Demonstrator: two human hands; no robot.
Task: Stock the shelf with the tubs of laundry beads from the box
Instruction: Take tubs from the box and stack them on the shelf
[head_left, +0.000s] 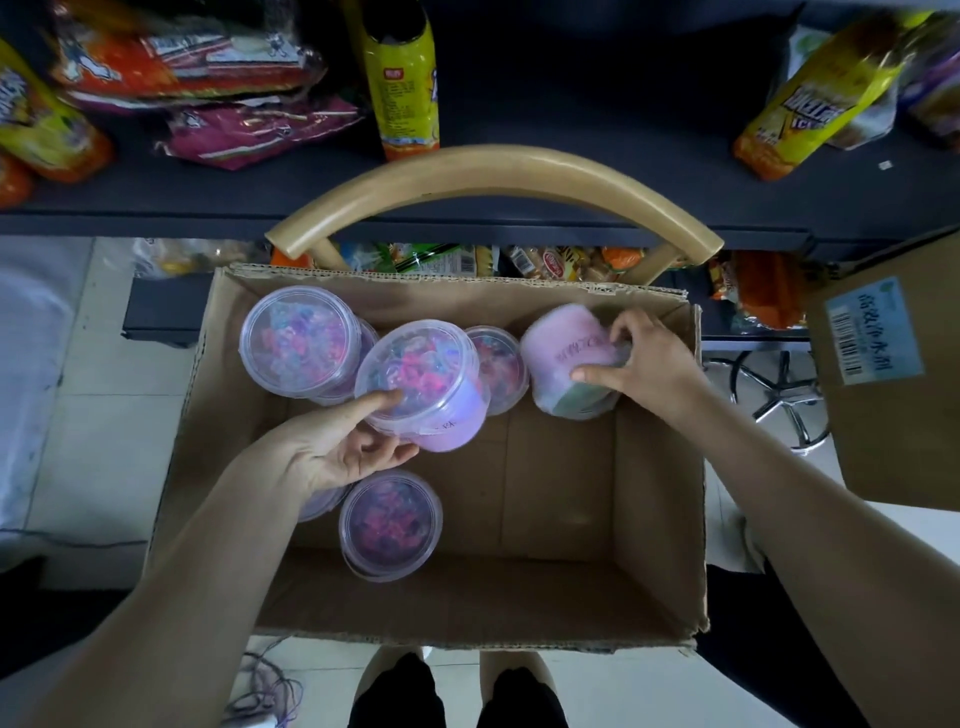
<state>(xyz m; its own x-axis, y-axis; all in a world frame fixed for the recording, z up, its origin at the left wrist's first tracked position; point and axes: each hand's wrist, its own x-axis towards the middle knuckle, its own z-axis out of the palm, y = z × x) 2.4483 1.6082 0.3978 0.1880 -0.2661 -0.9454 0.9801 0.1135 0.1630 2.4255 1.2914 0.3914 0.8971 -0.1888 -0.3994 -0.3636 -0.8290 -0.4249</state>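
Observation:
An open cardboard box (561, 488) stands on a chair below me and holds several clear-lidded tubs of pink and purple laundry beads. My left hand (343, 447) grips one tilted tub (426, 384) near the box's middle, thumb on its lid. My right hand (644, 358) grips a pink tub (566, 353) lying on its side at the box's far right corner. Further tubs sit at the far left (301, 343), behind the tilted one (501, 364), and near the left wall (389, 525). The dark shelf (571, 104) runs across the top.
Snack bags (208, 88), a yellow bottle (402, 78) and a yellow pack (815, 98) lie on the shelf. The chair's curved wooden back (493, 176) rises between box and shelf. A second cardboard box (893, 374) stands at the right. More snacks fill the lower shelf (519, 260).

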